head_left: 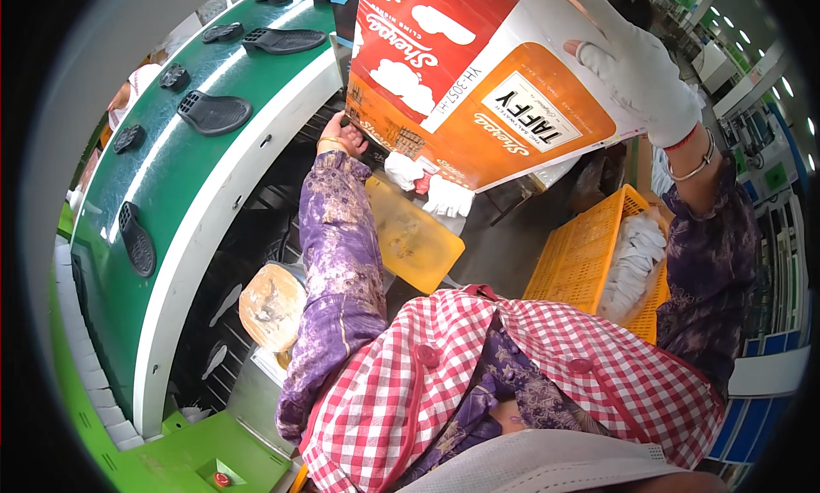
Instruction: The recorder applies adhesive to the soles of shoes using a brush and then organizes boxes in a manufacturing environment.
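Observation:
A large cardboard box [504, 83], printed red and orange, is tilted up in front of me. My left hand [343, 136], bare with a bracelet at the wrist, has its fingers curled at the box's lower left edge. On the far right side of the box is my right hand [641, 79], in a white glove with the thumb tip bare. Its fingers bend over the box's upper part, and some are hidden. Crumpled white cloth pieces [448, 197], perhaps gloves, lie by the box's lower edge.
To the left curves a green conveyor [171, 194] with a white rim, carrying several black shoe soles [213, 114]. A yellow stool [417, 241] stands below the box. The yellow crate [574, 258] at right holds white items [634, 262]. A red button [222, 478] sits low left.

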### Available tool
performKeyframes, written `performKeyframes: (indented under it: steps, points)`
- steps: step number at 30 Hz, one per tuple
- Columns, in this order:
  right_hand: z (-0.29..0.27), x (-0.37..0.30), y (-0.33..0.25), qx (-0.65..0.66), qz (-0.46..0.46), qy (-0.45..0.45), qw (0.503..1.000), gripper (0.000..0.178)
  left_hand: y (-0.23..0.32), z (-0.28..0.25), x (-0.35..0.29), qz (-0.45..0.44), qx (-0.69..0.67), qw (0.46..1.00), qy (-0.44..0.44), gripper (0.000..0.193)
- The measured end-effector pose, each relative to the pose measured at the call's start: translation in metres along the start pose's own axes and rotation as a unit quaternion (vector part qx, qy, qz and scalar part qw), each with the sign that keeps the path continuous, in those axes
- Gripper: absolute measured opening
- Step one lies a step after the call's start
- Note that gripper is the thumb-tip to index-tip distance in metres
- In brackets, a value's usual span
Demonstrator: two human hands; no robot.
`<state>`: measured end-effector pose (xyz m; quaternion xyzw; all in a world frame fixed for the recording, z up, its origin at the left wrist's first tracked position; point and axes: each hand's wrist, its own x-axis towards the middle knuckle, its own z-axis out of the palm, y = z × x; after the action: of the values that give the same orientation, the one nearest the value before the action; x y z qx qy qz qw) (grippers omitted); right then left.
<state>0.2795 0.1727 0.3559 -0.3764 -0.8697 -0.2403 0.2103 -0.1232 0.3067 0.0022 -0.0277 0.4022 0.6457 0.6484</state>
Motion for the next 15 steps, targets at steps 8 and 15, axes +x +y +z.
performKeyframes:
  steps: [8,15]
  points:
    - [0.011,0.0,0.013,0.07,-0.06,0.008,0.996,0.039,-0.001,0.004,0.01,-0.028,-0.15,0.988,-0.012,0.054]
    - [0.014,0.002,0.006,0.085,-0.109,0.062,0.988,0.05,-0.005,0.018,0.071,0.08,-0.182,0.978,-0.062,0.031]
